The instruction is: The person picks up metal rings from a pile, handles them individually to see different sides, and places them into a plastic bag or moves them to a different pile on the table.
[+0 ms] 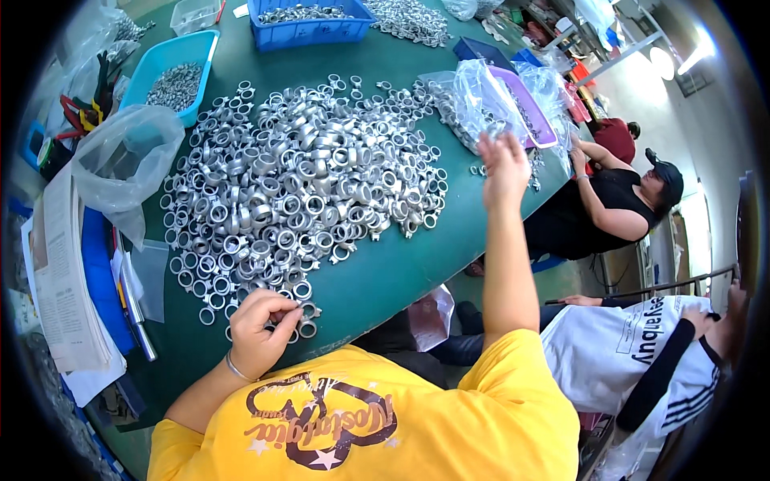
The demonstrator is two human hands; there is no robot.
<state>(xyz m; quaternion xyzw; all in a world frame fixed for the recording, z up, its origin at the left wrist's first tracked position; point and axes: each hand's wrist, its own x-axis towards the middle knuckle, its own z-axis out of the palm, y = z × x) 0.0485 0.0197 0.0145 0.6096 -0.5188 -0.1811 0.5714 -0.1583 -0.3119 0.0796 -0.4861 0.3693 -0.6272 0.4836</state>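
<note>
The left hand (pixel 258 333) sits at the near edge of the green table (pixel 377 272), fingers (pixel 281 321) curled in and pinched on a small silver metal ring fitting (pixel 282 319) at the bottom of the heap. That heap of silver ring fittings (pixel 297 184) spreads across the middle of the table, loose rings trailing out toward the near edge. Over on the other side, the right hand (pixel 504 164) is raised with the arm stretched out, fingers loosely spread at the clear plastic bag (pixel 481 100) of small metal parts; it touches the bag's edge, though whether it actually grips anything is hard to tell from this angle. The bag lies against a purple tray (pixel 531 112). At the far left stands a light blue tub (pixel 172 68) with small silver parts in it, and behind the heap a darker blue crate (pixel 309 24) (also filled with metal pieces). A crumpled clear bag (pixel 128 156) rests left of the heap, beside a stack of papers (pixel 68 272). Two other people sit to the right, one in black (pixel 618 200), one in a white shirt (pixel 634 353).
</note>
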